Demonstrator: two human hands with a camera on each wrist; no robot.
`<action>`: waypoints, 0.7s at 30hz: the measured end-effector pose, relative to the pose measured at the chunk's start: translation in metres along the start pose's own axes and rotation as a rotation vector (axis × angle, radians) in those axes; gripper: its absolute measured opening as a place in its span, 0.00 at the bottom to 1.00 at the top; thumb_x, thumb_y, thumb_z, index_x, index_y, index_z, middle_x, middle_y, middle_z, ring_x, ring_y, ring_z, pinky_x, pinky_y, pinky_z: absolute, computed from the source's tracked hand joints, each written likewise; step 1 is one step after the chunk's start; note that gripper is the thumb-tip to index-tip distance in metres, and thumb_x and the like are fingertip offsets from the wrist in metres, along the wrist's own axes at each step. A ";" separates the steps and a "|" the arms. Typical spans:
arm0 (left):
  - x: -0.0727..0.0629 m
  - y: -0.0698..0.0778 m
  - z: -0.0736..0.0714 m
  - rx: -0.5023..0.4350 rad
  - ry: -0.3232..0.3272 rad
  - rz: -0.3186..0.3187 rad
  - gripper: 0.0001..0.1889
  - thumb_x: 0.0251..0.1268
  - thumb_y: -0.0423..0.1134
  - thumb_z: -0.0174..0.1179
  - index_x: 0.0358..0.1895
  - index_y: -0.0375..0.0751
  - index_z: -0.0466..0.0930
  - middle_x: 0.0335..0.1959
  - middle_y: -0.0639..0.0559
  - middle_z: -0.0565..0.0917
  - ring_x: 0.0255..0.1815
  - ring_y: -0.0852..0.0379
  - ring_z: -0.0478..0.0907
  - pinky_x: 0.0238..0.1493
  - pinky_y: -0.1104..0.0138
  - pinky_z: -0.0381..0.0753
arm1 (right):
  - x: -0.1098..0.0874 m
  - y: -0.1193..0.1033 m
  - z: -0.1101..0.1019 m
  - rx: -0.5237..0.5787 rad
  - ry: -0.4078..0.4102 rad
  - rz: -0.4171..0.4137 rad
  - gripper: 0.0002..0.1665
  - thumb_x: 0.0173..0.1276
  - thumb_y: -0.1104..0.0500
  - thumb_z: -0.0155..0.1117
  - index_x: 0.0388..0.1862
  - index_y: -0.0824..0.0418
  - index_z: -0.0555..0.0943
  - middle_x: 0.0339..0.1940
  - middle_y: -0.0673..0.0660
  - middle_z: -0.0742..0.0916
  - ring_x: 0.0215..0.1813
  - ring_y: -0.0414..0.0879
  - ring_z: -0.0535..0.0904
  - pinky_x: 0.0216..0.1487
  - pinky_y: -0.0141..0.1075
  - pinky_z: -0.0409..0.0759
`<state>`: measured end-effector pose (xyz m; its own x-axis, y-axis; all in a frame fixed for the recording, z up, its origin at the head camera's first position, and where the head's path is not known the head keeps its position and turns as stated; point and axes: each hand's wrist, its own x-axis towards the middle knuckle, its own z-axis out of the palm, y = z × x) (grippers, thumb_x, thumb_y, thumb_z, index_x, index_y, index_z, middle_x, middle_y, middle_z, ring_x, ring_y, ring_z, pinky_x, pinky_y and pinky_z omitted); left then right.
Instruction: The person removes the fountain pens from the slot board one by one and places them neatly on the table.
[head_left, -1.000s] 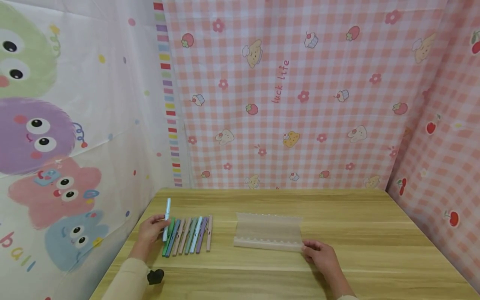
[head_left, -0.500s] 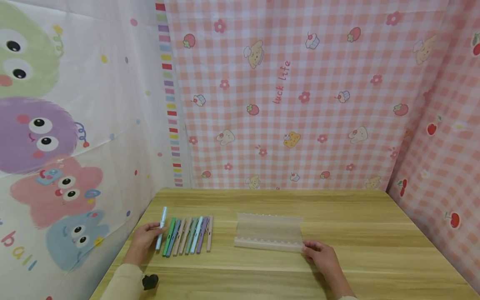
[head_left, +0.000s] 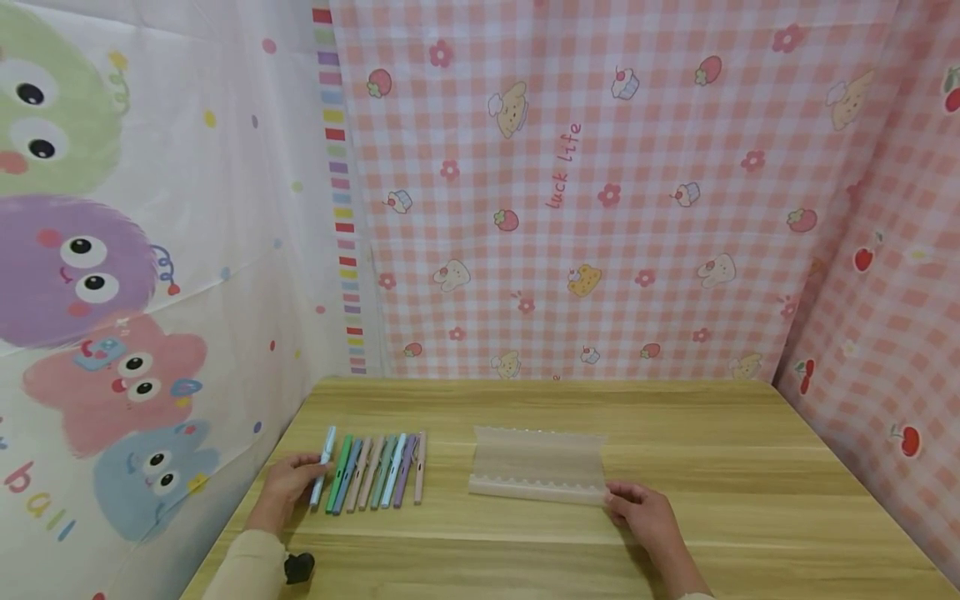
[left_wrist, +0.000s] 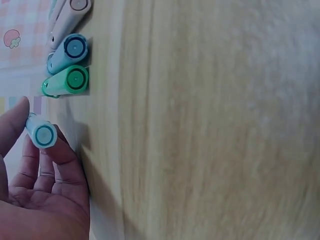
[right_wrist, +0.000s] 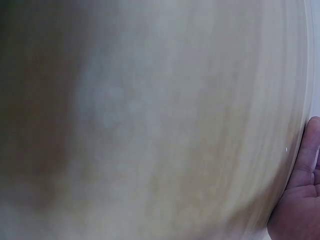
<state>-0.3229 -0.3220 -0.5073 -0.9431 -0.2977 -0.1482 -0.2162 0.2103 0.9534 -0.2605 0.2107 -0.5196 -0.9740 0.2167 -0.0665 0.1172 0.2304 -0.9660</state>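
My left hand pinches a light blue pen between thumb and fingers, at the left end of a row of pens. In the left wrist view the round end of this pen points at the camera, a small gap away from the green pen. The row also holds a blue pen, a purple pen and several others, side by side with clips up. My right hand grips the near right corner of a translucent plastic sheet with scalloped edges. The right wrist view shows only part of that hand.
Everything lies on a wood-grain table. A small black object is beside the left sleeve. Patterned cloths, among them a pink checked curtain, hang behind the table and along both sides.
The left hand has moved left and down with the light blue pen, from over the green pen to beside it. The right hand and the plastic sheet have stayed in place.
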 end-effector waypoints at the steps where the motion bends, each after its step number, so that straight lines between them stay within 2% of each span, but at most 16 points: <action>1: 0.000 0.000 0.000 0.004 -0.002 0.003 0.23 0.61 0.33 0.67 0.54 0.20 0.73 0.33 0.51 0.82 0.30 0.61 0.76 0.31 0.68 0.77 | 0.000 0.000 0.000 0.002 0.003 0.005 0.15 0.68 0.67 0.65 0.50 0.76 0.82 0.37 0.57 0.87 0.36 0.44 0.81 0.37 0.33 0.82; 10: -0.001 0.002 -0.001 0.054 -0.014 0.016 0.20 0.61 0.34 0.68 0.50 0.21 0.76 0.35 0.49 0.81 0.31 0.60 0.75 0.32 0.68 0.76 | 0.001 0.001 0.000 0.027 0.005 0.009 0.15 0.68 0.67 0.65 0.50 0.76 0.81 0.39 0.58 0.87 0.37 0.43 0.80 0.37 0.33 0.82; 16: -0.002 0.002 -0.001 0.035 -0.009 -0.013 0.19 0.59 0.31 0.68 0.49 0.21 0.76 0.34 0.47 0.81 0.30 0.59 0.75 0.30 0.67 0.79 | 0.000 0.000 0.000 0.015 0.006 0.003 0.15 0.68 0.68 0.65 0.50 0.76 0.81 0.40 0.59 0.87 0.37 0.43 0.80 0.37 0.33 0.82; 21: -0.001 0.001 -0.001 0.042 0.003 -0.012 0.19 0.59 0.29 0.67 0.51 0.21 0.75 0.36 0.45 0.81 0.31 0.59 0.75 0.31 0.67 0.78 | 0.000 0.000 0.000 0.019 0.007 -0.003 0.15 0.67 0.68 0.65 0.50 0.77 0.81 0.40 0.60 0.87 0.37 0.43 0.80 0.37 0.33 0.82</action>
<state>-0.3218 -0.3219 -0.5059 -0.9396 -0.3032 -0.1587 -0.2380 0.2457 0.9397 -0.2603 0.2103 -0.5194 -0.9729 0.2226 -0.0622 0.1108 0.2127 -0.9708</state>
